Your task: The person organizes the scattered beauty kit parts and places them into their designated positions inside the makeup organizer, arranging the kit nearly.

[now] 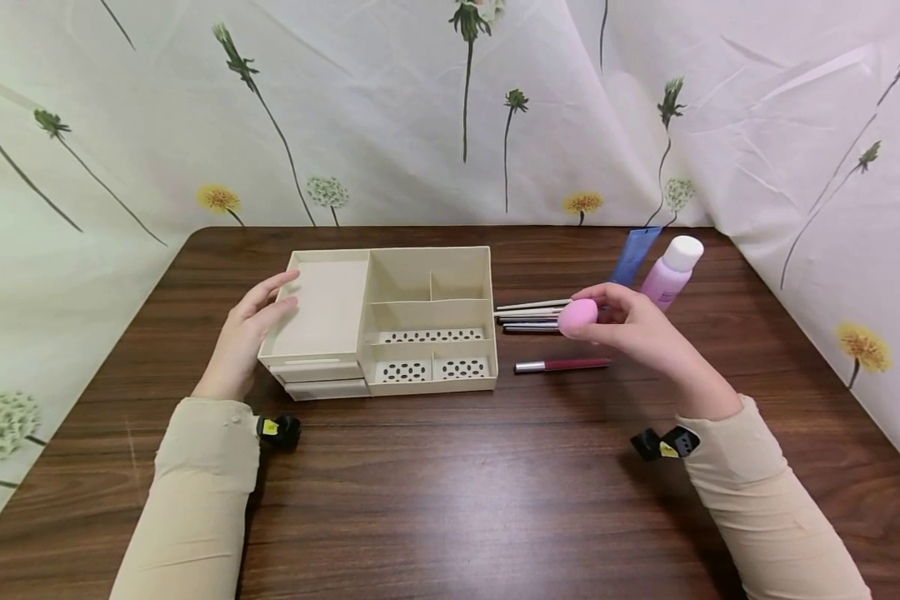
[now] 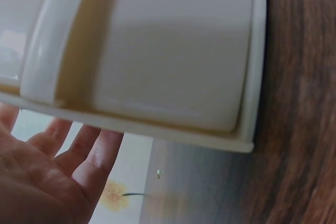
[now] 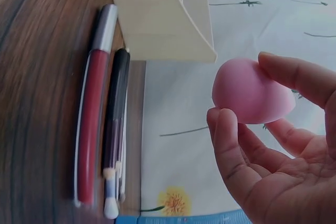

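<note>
My right hand (image 1: 637, 325) pinches a pink egg-shaped sponge (image 1: 578, 314) between thumb and fingers, above the table to the right of the cream organizer (image 1: 427, 302). In the right wrist view the sponge (image 3: 249, 92) is held by the fingertips. At the organizer's left side, my left hand (image 1: 243, 337) rests with its fingertips on the edge; the left wrist view shows the fingers (image 2: 94, 156) fairly straight against its side. The organizer has a flat top section at left, several compartments at right and two drawers in front.
Several brushes (image 1: 528, 320) lie just right of the organizer, with a dark red pen-like tube (image 1: 570, 365) in front of them. A blue tube (image 1: 634, 255) and a pink bottle with a white cap (image 1: 671, 271) stand behind my right hand. A floral cloth hangs behind the table.
</note>
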`<action>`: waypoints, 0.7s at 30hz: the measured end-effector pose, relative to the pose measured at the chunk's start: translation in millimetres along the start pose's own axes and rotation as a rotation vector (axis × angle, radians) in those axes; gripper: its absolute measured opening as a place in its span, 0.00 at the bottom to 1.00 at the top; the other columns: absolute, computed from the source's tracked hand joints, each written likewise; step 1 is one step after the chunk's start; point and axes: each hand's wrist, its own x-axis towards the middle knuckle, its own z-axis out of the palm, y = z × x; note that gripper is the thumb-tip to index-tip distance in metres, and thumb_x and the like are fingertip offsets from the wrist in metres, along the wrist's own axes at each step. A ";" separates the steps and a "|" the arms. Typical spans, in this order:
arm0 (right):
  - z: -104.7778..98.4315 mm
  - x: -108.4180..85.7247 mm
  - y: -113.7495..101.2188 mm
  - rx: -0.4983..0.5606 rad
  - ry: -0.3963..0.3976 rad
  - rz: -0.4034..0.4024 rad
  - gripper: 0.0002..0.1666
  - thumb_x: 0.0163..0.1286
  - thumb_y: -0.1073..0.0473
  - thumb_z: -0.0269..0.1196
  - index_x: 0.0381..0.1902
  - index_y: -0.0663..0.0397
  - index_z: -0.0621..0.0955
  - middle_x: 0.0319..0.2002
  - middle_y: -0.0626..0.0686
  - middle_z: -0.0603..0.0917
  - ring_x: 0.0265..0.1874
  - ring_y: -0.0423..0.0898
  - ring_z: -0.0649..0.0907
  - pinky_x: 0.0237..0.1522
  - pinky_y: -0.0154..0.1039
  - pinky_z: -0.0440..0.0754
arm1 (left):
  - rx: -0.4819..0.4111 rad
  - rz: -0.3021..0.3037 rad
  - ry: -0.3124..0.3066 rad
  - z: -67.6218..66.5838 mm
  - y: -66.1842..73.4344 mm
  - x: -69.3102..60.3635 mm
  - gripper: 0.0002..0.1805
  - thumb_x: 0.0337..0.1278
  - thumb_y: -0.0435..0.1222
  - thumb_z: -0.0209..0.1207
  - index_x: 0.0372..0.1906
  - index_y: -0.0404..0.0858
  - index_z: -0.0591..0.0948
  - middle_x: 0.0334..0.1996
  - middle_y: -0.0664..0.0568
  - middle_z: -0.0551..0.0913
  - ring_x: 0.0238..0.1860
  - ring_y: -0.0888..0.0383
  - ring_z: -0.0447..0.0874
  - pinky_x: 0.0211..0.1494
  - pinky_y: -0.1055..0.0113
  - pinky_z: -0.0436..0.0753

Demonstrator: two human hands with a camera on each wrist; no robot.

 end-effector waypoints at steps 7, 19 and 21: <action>11.1 10.3 -7.0 -0.026 -0.014 -0.052 0.26 0.63 0.60 0.69 0.58 0.61 0.77 0.44 0.55 0.83 0.38 0.39 0.82 0.41 0.30 0.81 | 0.000 -0.008 0.006 0.4 -0.9 0.7 0.26 0.70 0.47 0.55 0.71 0.56 0.71 0.78 0.53 0.57 0.76 0.55 0.50 0.79 0.51 0.48; 41.2 23.7 -21.8 0.043 -0.054 -0.097 0.25 0.62 0.63 0.69 0.56 0.60 0.78 0.47 0.55 0.83 0.40 0.46 0.82 0.43 0.33 0.79 | -0.016 -0.015 0.012 1.3 -0.6 -0.5 0.26 0.70 0.47 0.56 0.70 0.56 0.72 0.77 0.53 0.59 0.76 0.56 0.51 0.79 0.53 0.48; 46.5 25.2 -24.8 0.046 -0.057 -0.098 0.25 0.61 0.62 0.70 0.56 0.58 0.79 0.46 0.55 0.83 0.40 0.48 0.82 0.42 0.33 0.79 | -0.018 -0.014 0.013 1.3 -1.1 0.0 0.26 0.70 0.47 0.56 0.70 0.56 0.72 0.76 0.53 0.60 0.76 0.56 0.51 0.78 0.54 0.49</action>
